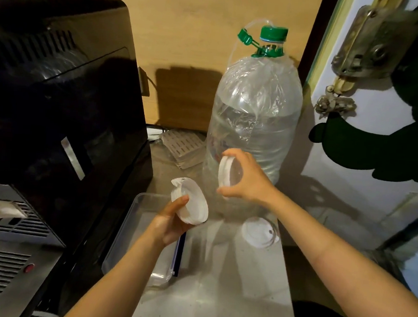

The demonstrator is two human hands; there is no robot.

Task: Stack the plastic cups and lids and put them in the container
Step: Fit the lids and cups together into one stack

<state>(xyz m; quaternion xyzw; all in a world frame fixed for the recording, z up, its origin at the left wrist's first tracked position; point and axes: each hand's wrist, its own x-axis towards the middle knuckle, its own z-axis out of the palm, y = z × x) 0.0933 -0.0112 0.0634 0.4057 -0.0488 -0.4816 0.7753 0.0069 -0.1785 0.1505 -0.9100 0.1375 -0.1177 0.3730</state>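
Note:
My left hand (170,220) grips a short stack of white plastic lids (191,202), tilted on its side above a clear rectangular container (133,217). A little to the right and higher, my right hand (247,180) pinches a single white lid (227,171) by its rim, held upright on edge, apart from the stack. Another white lid (259,231) lies flat on the steel counter (217,296), right of the container. No cups are visible.
A large clear water bottle with a green cap (256,112) stands just behind my right hand. A black coffee machine (57,96) fills the left side. A metal grille (181,143) lies behind the container. A door (381,122) is on the right.

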